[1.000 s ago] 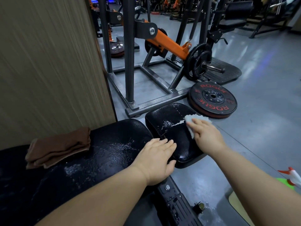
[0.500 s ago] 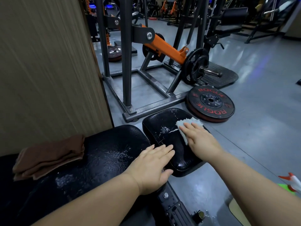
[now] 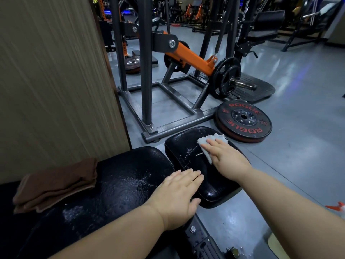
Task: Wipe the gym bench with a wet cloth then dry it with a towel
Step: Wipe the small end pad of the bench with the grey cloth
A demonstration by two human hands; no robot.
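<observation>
The black gym bench has a long back pad [image 3: 119, 184] and a smaller seat pad [image 3: 184, 148], both glistening with wet streaks. My right hand [image 3: 225, 157] lies flat with straight fingers on a white wet cloth [image 3: 211, 141], pressing it onto the far part of the seat pad. My left hand [image 3: 179, 195] rests palm down with straight fingers across the gap between the two pads. A folded brown towel [image 3: 56, 184] lies on the back pad at the left.
A wood-grain wall panel [image 3: 56, 81] stands close on the left. A steel machine frame [image 3: 145, 71] with an orange lever sits just beyond the bench. A Rogue weight plate [image 3: 244, 120] lies on the grey floor by the seat pad. A spray bottle's orange trigger [image 3: 336, 208] shows at the right edge.
My right hand has slid the white cloth a little leftward and farther along the seat pad. My left hand has stayed flat at the gap between the pads.
</observation>
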